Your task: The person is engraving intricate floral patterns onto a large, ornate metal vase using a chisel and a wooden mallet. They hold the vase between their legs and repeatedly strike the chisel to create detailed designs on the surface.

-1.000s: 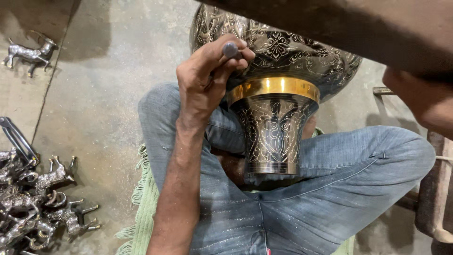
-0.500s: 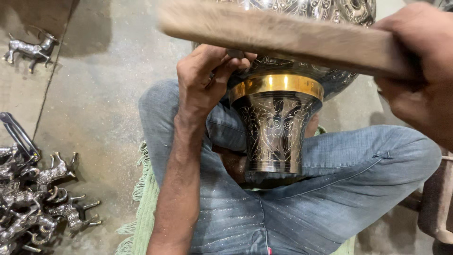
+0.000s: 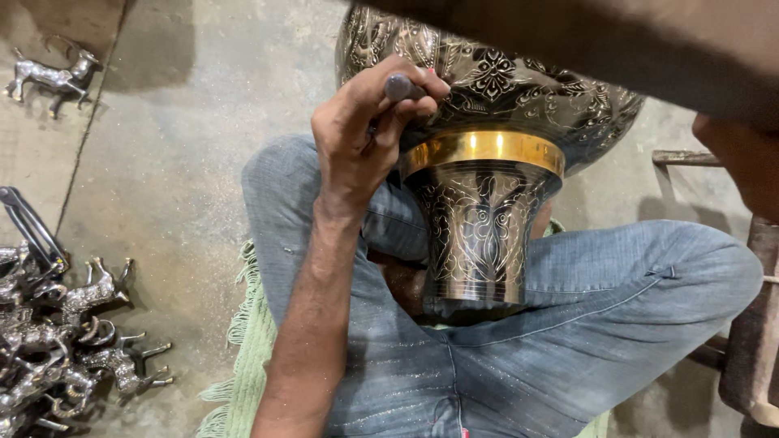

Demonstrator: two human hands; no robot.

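Left hand (image 3: pixel 361 134) clamped on a chisel (image 3: pixel 399 86) against engraved vase (image 3: pixel 487 162) held on lap

Right hand (image 3: pixel 742 162) mostly hidden by blurred wooden mallet (image 3: pixel 617 49), grip unclear; metal deer figurines (image 3: pixel 65 332) heaped at floor's left edge; green cloth (image 3: pixel 251 341) under legs

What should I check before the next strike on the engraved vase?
1. Left hand grips the chisel against the vase: ok.
2. Chisel tip on the pattern: cannot tell, fingers hide it.
3. Vase braced in the lap on the jeans: ok.
4. Right hand at the frame edge, grip on the wooden mallet: cannot tell.
5. Mallet raised over the chisel: ok, though blurred.
6. Metal deer figurines lie apart from the work: ok.
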